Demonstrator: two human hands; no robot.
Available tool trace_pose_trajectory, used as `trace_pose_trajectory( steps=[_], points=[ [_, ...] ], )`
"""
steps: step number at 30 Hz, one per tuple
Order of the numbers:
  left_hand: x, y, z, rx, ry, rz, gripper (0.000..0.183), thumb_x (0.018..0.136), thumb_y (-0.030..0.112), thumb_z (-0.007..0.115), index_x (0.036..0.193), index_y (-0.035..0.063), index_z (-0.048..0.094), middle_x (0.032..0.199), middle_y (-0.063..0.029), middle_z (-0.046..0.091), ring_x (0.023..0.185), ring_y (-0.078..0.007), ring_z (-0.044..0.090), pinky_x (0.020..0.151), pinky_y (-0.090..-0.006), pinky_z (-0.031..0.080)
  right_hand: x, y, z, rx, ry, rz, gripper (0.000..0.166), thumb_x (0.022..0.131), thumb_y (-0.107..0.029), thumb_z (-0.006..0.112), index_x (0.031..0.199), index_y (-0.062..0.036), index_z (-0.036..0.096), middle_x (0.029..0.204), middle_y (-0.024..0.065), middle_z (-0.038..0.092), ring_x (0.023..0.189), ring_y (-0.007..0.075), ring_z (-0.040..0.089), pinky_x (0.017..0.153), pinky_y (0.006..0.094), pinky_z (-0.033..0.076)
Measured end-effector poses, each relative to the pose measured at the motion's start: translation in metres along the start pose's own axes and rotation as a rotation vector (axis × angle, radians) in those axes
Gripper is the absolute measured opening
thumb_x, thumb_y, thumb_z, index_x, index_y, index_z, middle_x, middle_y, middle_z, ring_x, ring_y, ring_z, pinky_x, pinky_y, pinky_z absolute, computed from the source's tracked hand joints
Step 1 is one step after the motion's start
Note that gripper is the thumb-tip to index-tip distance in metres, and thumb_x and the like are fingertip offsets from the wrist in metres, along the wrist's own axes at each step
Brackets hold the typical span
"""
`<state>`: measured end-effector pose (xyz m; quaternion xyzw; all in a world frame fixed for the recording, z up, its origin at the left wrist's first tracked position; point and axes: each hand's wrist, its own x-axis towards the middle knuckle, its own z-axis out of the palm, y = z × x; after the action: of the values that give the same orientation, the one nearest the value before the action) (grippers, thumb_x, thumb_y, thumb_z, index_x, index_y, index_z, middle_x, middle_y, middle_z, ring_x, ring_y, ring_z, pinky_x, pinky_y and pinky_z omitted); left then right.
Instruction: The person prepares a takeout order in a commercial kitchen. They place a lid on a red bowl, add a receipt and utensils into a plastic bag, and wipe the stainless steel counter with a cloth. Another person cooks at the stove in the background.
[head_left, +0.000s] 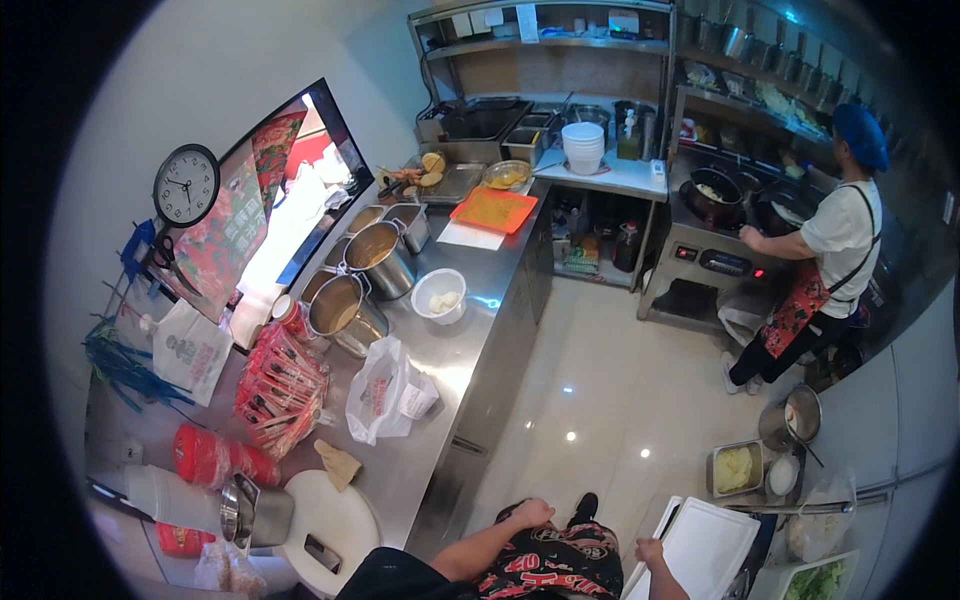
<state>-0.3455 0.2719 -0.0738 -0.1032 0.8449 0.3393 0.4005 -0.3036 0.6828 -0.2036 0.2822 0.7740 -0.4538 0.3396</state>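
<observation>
My left hand (534, 514) is held in front of the patterned apron (544, 566), its fingers curled in with no object visible in them. On the other side, my right hand (649, 551) hangs beside the edge of a white rectangular board or lid (709, 551). Whether it touches that edge is unclear, and its curled fingers partly hide what may be in them. To my left on the steel counter (409, 472), a white plastic bag (382, 397) stands near a tan cloth (337, 465). A round white cutting board (352, 517) bears a phone (322, 553).
Another person (840, 217) works at the stove (712, 240), one hand near a pot. Steel pots (349, 311), a white bowl (439, 296) and an orange tray (495, 210) line the counter. At right are a food container (735, 469) and a tub of greens (814, 585).
</observation>
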Motion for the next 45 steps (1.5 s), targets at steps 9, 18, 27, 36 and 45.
trace_pose_trajectory(
  steps=[9, 18, 27, 36, 45],
  points=[
    [-0.002, -0.059, 0.013, 0.288, -0.029, 0.242, 0.085, 0.076, 0.079, 0.046, 0.107, 0.0025, 0.067, 0.113, -0.0226, 0.062, 0.11, -0.0366, 0.057, 0.096, -0.0464, 0.043, -0.077, 0.095, 0.023, 0.579, 0.237, 0.147, 0.018, 0.082, -0.017, 0.056, 0.073, -0.0014, 0.056, 0.061, 0.0137, 0.059, 0.047, 0.0222, 0.058, 0.04, 0.0369, 0.046],
    [-0.039, -0.17, -0.05, 0.463, -0.125, 0.309, 0.033, 0.083, 0.025, 0.052, 0.103, 0.0025, 0.065, 0.104, -0.0232, 0.065, 0.096, -0.038, 0.063, 0.082, -0.0482, 0.05, -0.191, 0.052, 0.261, 0.017, 0.263, -0.051, 0.017, 0.083, -0.015, 0.054, 0.071, -0.0027, 0.055, 0.059, 0.0108, 0.056, 0.045, 0.0202, 0.055, 0.038, 0.0359, 0.044],
    [-0.025, -0.258, -0.067, 0.526, -0.12, 0.367, 0.029, 0.081, 0.023, 0.053, 0.099, 0.0028, 0.064, 0.098, -0.0222, 0.066, 0.093, -0.0391, 0.063, 0.081, -0.0495, 0.05, -0.23, 0.042, 0.291, 0.329, 0.203, 0.151, 0.02, 0.084, -0.011, 0.05, 0.065, -0.0051, 0.051, 0.055, 0.0062, 0.051, 0.042, 0.0176, 0.049, 0.036, 0.0358, 0.041],
    [-0.042, -0.257, -0.097, 0.534, -0.121, 0.377, 0.031, 0.082, 0.022, 0.049, 0.102, 0.0038, 0.065, 0.102, -0.0235, 0.064, 0.094, -0.0407, 0.062, 0.083, -0.0504, 0.049, -0.202, 0.053, 0.356, -0.037, 0.696, 0.122, 0.036, 0.081, -0.031, 0.058, 0.084, 0.0028, 0.068, 0.078, 0.0233, 0.066, 0.071, 0.0386, 0.066, 0.068, 0.0453, 0.052],
    [-0.037, -0.246, -0.09, 0.497, -0.139, 0.216, 0.034, 0.085, 0.026, 0.044, 0.104, 0.0071, 0.066, 0.107, -0.0231, 0.063, 0.101, -0.0396, 0.06, 0.089, -0.0493, 0.048, -0.207, 0.06, 0.341, 0.179, 0.534, 0.203, 0.026, 0.077, -0.026, 0.06, 0.081, -0.0024, 0.07, 0.084, 0.0222, 0.067, 0.083, 0.0386, 0.065, 0.078, 0.0436, 0.051]
  ],
)
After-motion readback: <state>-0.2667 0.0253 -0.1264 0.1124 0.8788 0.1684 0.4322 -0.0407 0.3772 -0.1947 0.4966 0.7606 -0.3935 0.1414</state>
